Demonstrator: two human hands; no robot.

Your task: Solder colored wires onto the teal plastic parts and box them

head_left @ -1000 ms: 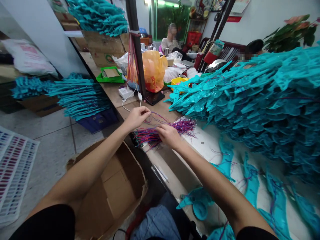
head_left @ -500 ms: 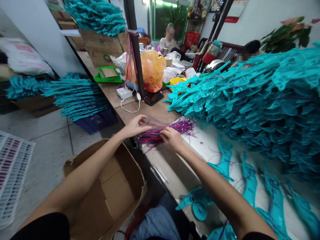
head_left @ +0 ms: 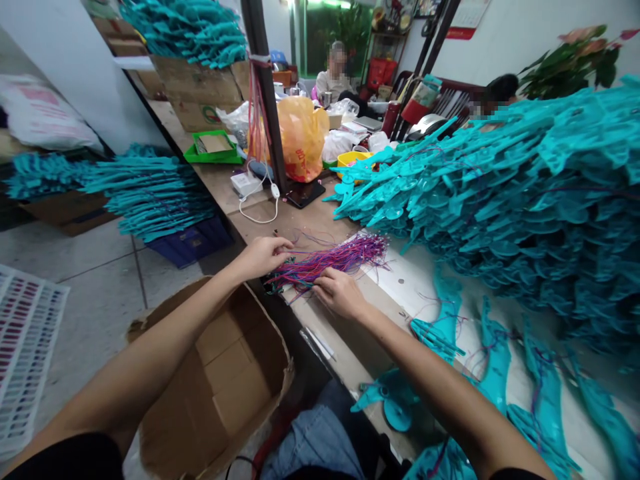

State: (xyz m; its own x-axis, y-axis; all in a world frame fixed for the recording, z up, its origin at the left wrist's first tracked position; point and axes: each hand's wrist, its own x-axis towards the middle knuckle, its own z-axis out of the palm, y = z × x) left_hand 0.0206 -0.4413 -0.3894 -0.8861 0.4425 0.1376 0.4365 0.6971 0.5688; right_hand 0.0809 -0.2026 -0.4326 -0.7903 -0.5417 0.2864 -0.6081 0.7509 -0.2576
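Observation:
A long bundle of thin purple, red and blue wires (head_left: 345,257) lies across the near edge of the table. My left hand (head_left: 263,257) is at the bundle's left end, its thumb and fingertips drawn close together on a few wires. Along the near side of the bundle, my right hand (head_left: 340,292) has its fingers curled and pinched on wires. Its fingertips are partly hidden, so how many wires it holds does not show. Dark green ends (head_left: 273,287) of the wires stick out below my left hand.
A tall heap of turquoise plastic parts (head_left: 500,193) fills the right side. Loose turquoise parts with wires (head_left: 495,367) lie nearer. Below my left arm stands an open cardboard box (head_left: 235,373). A phone (head_left: 304,195) and white cable (head_left: 260,220) lie behind the bundle. Two people sit farther back.
My left hand has moved slightly left and down, and its fingers have come closer together. My right hand has shifted a little left and down along the bundle's near side.

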